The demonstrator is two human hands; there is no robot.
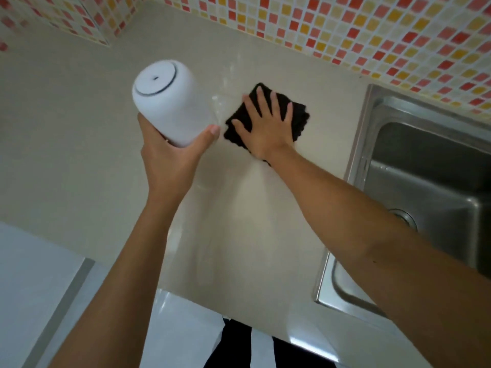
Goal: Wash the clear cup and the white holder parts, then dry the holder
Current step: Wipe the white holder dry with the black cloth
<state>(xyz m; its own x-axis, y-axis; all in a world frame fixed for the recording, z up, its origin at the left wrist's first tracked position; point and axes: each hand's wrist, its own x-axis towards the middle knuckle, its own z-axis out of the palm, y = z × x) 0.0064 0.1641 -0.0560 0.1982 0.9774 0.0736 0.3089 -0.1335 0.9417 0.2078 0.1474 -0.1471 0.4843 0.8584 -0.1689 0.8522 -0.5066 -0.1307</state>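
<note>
Sink (425,181) cut off by the right edge, drain half hidden behind the right forearm. Black cloth (297,115) partly covered by the right hand (265,128). White holder (164,102) underside hidden in the left grip (170,155).

Head view, steeply down — counter (79,134) close

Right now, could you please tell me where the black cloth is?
The black cloth lies flat on the beige counter under the right hand, between the white holder and the sink.
</note>
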